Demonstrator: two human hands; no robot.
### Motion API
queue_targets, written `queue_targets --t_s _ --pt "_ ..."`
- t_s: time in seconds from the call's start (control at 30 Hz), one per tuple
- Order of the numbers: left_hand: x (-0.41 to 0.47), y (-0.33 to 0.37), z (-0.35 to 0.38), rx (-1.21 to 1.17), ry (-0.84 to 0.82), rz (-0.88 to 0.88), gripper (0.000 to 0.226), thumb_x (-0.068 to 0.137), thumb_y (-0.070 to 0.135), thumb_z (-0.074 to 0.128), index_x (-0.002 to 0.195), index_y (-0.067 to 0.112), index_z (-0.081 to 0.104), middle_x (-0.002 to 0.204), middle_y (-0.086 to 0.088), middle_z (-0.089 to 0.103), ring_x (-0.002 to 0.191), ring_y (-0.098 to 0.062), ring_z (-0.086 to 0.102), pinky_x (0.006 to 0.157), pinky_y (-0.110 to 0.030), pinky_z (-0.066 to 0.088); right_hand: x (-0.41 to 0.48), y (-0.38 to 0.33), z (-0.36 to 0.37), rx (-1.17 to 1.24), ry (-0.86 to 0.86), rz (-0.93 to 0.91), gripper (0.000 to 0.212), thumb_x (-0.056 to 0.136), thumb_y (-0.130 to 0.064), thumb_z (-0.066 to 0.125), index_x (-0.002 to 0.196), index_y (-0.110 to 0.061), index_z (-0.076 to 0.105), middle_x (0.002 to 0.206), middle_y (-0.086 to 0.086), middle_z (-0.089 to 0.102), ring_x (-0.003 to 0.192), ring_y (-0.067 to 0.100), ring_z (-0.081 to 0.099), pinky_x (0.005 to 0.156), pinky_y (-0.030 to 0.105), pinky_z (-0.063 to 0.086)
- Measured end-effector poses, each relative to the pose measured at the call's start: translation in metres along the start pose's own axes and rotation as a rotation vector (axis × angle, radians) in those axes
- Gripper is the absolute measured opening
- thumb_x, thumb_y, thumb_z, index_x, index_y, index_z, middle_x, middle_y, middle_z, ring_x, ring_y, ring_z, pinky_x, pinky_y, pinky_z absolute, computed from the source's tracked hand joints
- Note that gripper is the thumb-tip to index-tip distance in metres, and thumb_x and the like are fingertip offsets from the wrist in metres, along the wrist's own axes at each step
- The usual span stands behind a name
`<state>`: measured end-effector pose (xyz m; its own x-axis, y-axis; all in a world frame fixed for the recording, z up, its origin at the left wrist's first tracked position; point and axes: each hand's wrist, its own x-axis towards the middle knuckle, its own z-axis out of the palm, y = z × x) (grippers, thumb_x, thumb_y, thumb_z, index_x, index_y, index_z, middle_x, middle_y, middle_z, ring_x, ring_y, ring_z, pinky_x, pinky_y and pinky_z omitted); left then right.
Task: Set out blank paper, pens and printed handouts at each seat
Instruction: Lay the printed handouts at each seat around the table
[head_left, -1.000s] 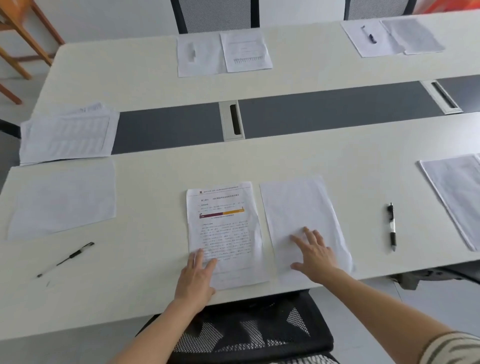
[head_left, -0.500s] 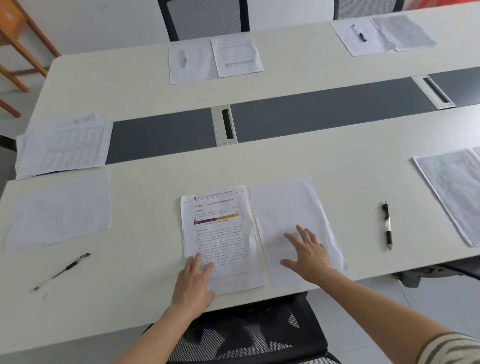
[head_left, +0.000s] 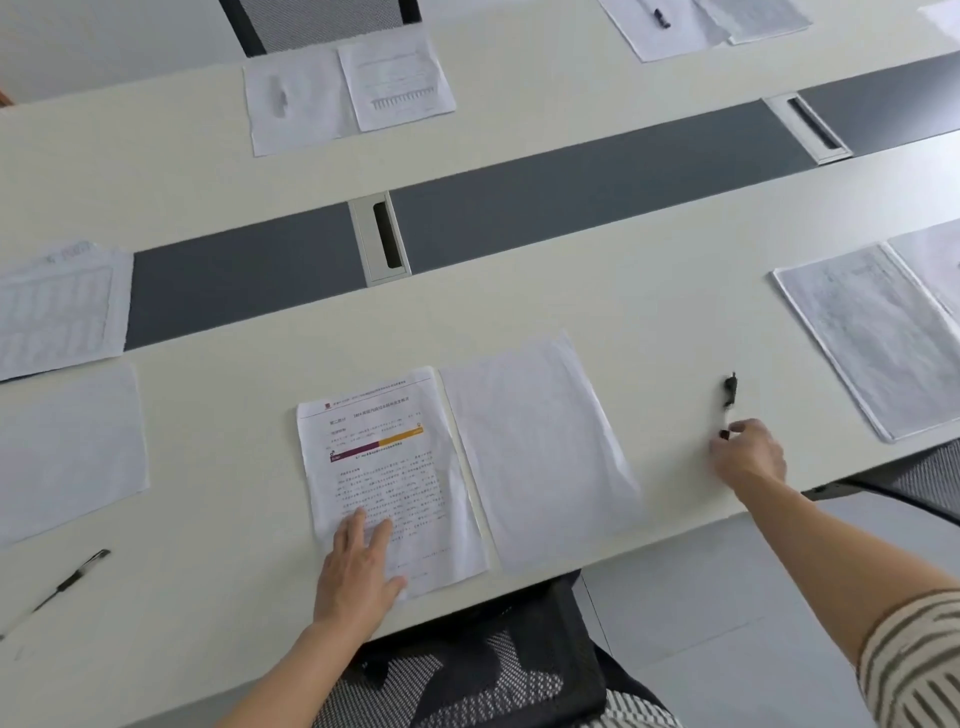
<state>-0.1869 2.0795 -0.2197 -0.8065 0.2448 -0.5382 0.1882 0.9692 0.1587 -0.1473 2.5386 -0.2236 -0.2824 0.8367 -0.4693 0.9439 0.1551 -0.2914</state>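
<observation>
A printed handout (head_left: 384, 467) with a purple and orange bar lies at the near edge of the white table (head_left: 649, 322). My left hand (head_left: 358, 571) rests flat on its lower part, fingers straight. A blank sheet (head_left: 535, 452) lies just right of the handout, untouched. Further right a black and white pen (head_left: 729, 395) lies on the table, blurred. My right hand (head_left: 748, 452) has its curled fingers pinching the pen's near end.
Other sets of sheets lie at the right (head_left: 872, 332), far middle (head_left: 343, 93) and far right seats (head_left: 670, 26). At the left are a printed stack (head_left: 57, 306), a blank sheet (head_left: 67, 447) and a second pen (head_left: 72, 577). A mesh chair (head_left: 467, 670) stands below the table edge.
My right hand left the blank sheet and moved right to the pen, closing its fingers on the pen's near end. My left hand stays on the handout.
</observation>
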Motion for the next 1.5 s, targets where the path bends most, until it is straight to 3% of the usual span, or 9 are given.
queue_targets --t_s 0.1,0.27,0.37,0.6,1.07,1.2,1.3,1.4,1.5 --pt "0.003 0.002 -0.002 -0.002 -0.013 -0.014 0.075 0.087 0.043 0.061 0.149 0.020 0.025 0.160 -0.012 0.008 0.147 -0.027 0.009 0.115 -0.036 0.027 -0.011 -0.018 0.004 0.061 -0.038 -0.096 0.030 0.087 -0.020 0.061 0.117 -0.014 0.064 0.115 0.014 0.068 0.108 0.035 0.061 0.094 0.038 0.049" --pt "0.004 0.005 -0.006 -0.012 -0.013 -0.019 0.074 0.086 0.041 0.062 0.148 0.021 0.026 0.159 -0.011 0.008 0.147 -0.026 0.010 0.114 -0.035 0.029 -0.081 -0.068 0.043 0.047 -0.242 -0.510 0.021 0.086 -0.020 0.065 0.106 -0.017 0.065 0.093 0.001 0.069 0.084 0.023 0.064 0.077 0.030 0.048" --pt "0.004 0.006 -0.006 -0.018 -0.007 -0.020 0.074 0.087 0.042 0.062 0.148 0.022 0.025 0.159 -0.009 0.008 0.147 -0.025 0.010 0.115 -0.035 0.028 -0.117 -0.078 0.078 -0.068 -0.326 -0.656 0.024 0.089 -0.022 0.061 0.112 -0.016 0.061 0.099 -0.001 0.066 0.086 0.020 0.059 0.075 0.029 0.046" --pt "0.004 0.004 -0.006 -0.003 -0.005 -0.017 0.076 0.088 0.040 0.061 0.149 0.019 0.022 0.160 -0.011 0.005 0.147 -0.026 0.009 0.115 -0.034 0.027 -0.130 -0.071 0.113 -0.289 -0.317 -0.649 0.026 0.093 -0.024 0.052 0.117 -0.016 0.053 0.107 0.002 0.065 0.095 0.024 0.062 0.068 0.027 0.035" --pt "-0.007 -0.002 -0.013 -0.008 0.027 0.044 0.066 0.092 0.041 0.053 0.148 0.019 0.027 0.160 -0.011 0.009 0.146 -0.026 0.013 0.116 -0.036 0.025 -0.151 -0.078 0.085 -0.346 -0.274 -0.667 0.044 0.091 -0.035 0.056 0.132 -0.019 0.050 0.119 0.001 0.062 0.105 0.024 0.061 0.081 0.032 0.046" --pt "-0.019 -0.006 -0.029 -0.323 0.138 0.085 0.043 0.092 0.035 0.054 0.133 0.019 0.050 0.132 0.002 0.053 0.119 -0.014 0.051 0.099 -0.026 0.043 -0.186 -0.068 0.056 -0.179 -0.283 -0.684 0.026 0.092 -0.033 0.058 0.115 -0.022 0.063 0.096 -0.009 0.068 0.083 0.011 0.063 0.066 0.024 0.049" --pt "-0.035 -0.015 -0.043 -0.615 0.182 0.066 0.028 0.087 0.031 0.064 0.113 0.020 0.064 0.096 0.006 0.067 0.089 -0.007 0.063 0.084 -0.024 0.053 -0.223 -0.053 0.038 -0.054 -0.262 -0.725 0.017 0.092 -0.032 0.061 0.105 -0.023 0.067 0.080 -0.016 0.063 0.070 -0.004 0.057 0.055 0.006 0.040" --pt "-0.061 -0.025 -0.052 -0.753 0.235 0.088 0.019 0.085 0.026 0.068 0.103 0.020 0.068 0.082 0.006 0.067 0.079 -0.008 0.064 0.072 -0.014 0.049 -0.258 -0.036 0.026 0.068 -0.274 -0.771 0.014 0.090 -0.031 0.064 0.103 -0.026 0.068 0.081 -0.016 0.067 0.079 -0.003 0.062 0.065 0.008 0.044" --pt "-0.100 -0.036 -0.058 -0.905 0.276 0.088 0.013 0.086 0.024 0.069 0.099 0.023 0.068 0.080 0.001 0.069 0.079 -0.013 0.067 0.077 -0.025 0.055 -0.291 -0.021 0.019 0.160 -0.340 -0.824 0.009 0.089 -0.029 0.066 0.099 -0.030 0.068 0.083 -0.011 0.071 0.081 0.002 0.066 0.074 0.019 0.051"
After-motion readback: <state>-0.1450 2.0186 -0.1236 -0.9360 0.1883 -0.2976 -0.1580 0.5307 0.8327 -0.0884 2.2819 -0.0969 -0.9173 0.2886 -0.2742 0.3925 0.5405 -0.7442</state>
